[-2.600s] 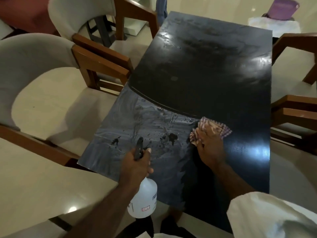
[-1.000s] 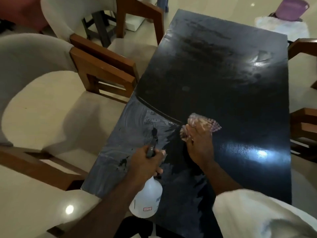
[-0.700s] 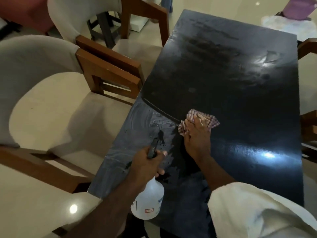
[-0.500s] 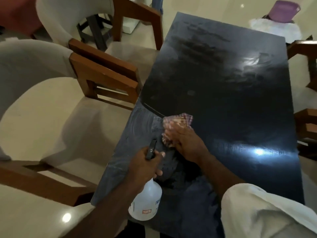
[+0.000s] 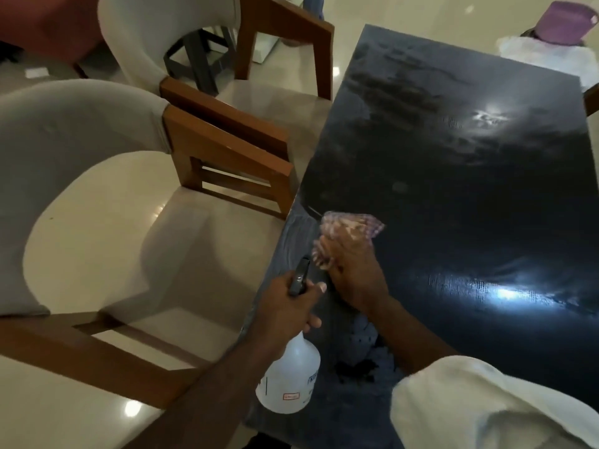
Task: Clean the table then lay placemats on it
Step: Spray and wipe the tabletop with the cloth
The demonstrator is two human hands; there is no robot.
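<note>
The fingers [image 5: 345, 246] of the right hand [image 5: 356, 275] lie spread and fairly straight, pressing flat on a checked cloth [image 5: 358, 222]. They are blurred, so the exact lie of each one is not clear. The cloth sits on the counter [image 5: 470, 196] close to its left edge, about halfway along its length. Its pink-and-white weave bunches out beyond the fingertips and beside the thumb.

The left hand [image 5: 285, 307] hangs over the counter's left edge, nearer the person than the cloth. Its fingers [image 5: 311, 320] are wrapped round the neck of a white spray bottle [image 5: 288, 380], with the thumb lying by the dark trigger head [image 5: 299, 275]. The bottle's body hangs below the fist, tilted, above the counter's near left corner.

The counter top is dark and glossy. Its near left part looks hazy grey and streaked, with a dark blot [image 5: 356, 367] in the haze. The rest shines black, with two bright light reflections towards the right side. A white sleeve [image 5: 486, 409] covers the right arm over the counter's near end.

Two cushioned chairs with brown wooden arms stand along the counter's left side, the nearer chair [image 5: 97, 196] and a farther chair [image 5: 233, 92] just beyond it. Past the counter's far right corner sits a purple tub [image 5: 570, 21] on something white.
</note>
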